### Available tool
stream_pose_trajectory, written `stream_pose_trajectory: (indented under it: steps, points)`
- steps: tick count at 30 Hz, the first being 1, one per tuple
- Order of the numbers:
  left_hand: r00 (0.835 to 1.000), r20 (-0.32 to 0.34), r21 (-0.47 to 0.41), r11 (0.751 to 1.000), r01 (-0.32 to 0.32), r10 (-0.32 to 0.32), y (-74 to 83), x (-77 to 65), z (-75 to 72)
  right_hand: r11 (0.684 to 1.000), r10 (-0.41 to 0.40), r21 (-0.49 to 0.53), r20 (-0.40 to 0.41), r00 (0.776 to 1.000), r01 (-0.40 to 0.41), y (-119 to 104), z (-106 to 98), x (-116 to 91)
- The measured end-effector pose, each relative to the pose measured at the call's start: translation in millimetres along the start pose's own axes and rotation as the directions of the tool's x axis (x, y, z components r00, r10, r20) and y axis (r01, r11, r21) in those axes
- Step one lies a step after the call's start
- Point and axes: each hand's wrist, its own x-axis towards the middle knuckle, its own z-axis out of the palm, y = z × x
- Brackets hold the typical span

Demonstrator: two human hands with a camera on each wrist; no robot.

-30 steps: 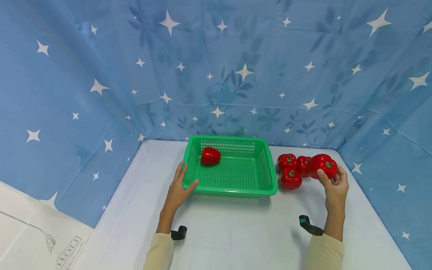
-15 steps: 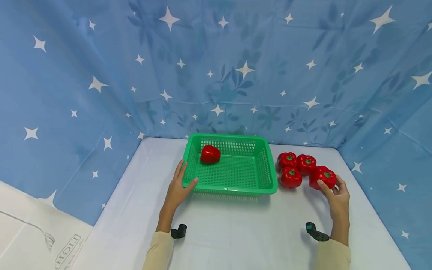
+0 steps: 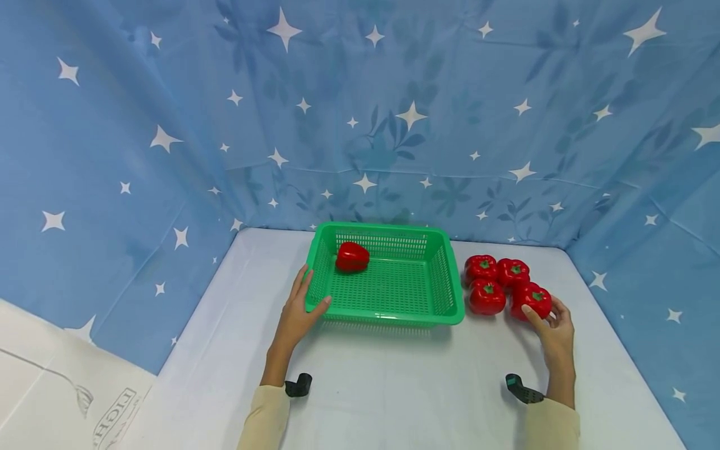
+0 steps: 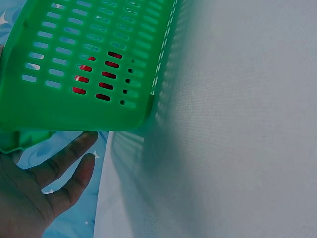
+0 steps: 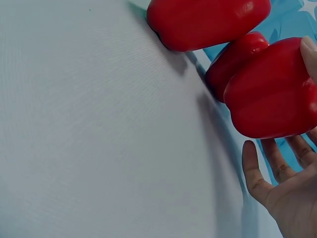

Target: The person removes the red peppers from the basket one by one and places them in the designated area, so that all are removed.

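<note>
A red bell pepper [image 3: 531, 301] with a green stem sits between the thumb and fingers of my right hand [image 3: 555, 334], at the front of a small group of peppers. In the right wrist view the held pepper [image 5: 272, 94] has the thumb at its upper side and fingertips along its underside. My left hand [image 3: 295, 317], fingers spread, touches the left rim of a green slotted plastic basket [image 3: 388, 319]. Inside the basket, near its back left corner, lies another red bell pepper [image 3: 352, 257].
Three more red bell peppers, a back one [image 3: 480, 268], a right one [image 3: 513, 272] and a front one [image 3: 487, 297], stand close together right of the basket. A white table [image 3: 382, 387] lies under everything. Blue star-printed cloth [image 3: 360, 125] hangs around it.
My right hand has brought its pepper down and toward me, then slightly left, against the other peppers. The pepper behind it now shows fully. My left hand has stayed at the basket.
</note>
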Motion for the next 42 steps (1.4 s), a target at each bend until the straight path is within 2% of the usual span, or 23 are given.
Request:
stream_pose_trajectory:
  steps: [20, 31, 42]
  points:
    - [1.000, 0.000, 0.005, 1.000, -0.005, 0.005, 2.1, 1.0, 0.7, 0.989, -0.086, -0.111, 0.105, 0.991, 0.098, 9.3, 5.2, 4.9]
    - [1.000, -0.003, 0.008, 1.000, -0.008, 0.008, 0.4, 1.4, 2.4, 0.986, -0.107, -0.112, 0.117, 0.987, 0.120, 8.8, 9.5, 4.6]
    - [1.000, -0.004, 0.012, 1.000, -0.007, 0.007, 1.7, 0.9, 0.6, 0.991, -0.112, -0.063, 0.108, 0.988, 0.119, 10.0, 12.3, 3.4]
